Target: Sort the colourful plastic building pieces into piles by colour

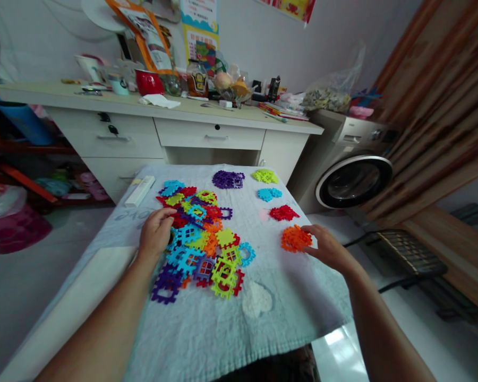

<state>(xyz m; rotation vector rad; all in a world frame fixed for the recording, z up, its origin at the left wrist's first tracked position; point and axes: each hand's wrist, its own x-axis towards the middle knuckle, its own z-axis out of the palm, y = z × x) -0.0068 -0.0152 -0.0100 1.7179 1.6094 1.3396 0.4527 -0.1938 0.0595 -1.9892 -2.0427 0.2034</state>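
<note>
A mixed heap of interlocking plastic building pieces (199, 228) in purple, blue, red, green and orange lies on the cloth-covered table. At the heap's left edge is my left hand (156, 236), its fingers curled against the pieces; what they grip, if anything, is hidden. My right hand (325, 245) has its thumb and fingertips closed at the right side of a small pile of orange pieces (295, 239). Behind that pile, single-colour groups of red pieces (283, 213), blue pieces (269, 194) and yellow-green pieces (265, 176) form a row. Purple pieces (227, 180) are grouped at the table's far side.
A long white box (140, 191) lies at the table's far left. The pale cloth (207, 339) has a heart patch near the front. Beyond the table stand a cluttered white desk (211, 139) and a washing machine (342, 159). A black-framed rack (406, 252) is at right.
</note>
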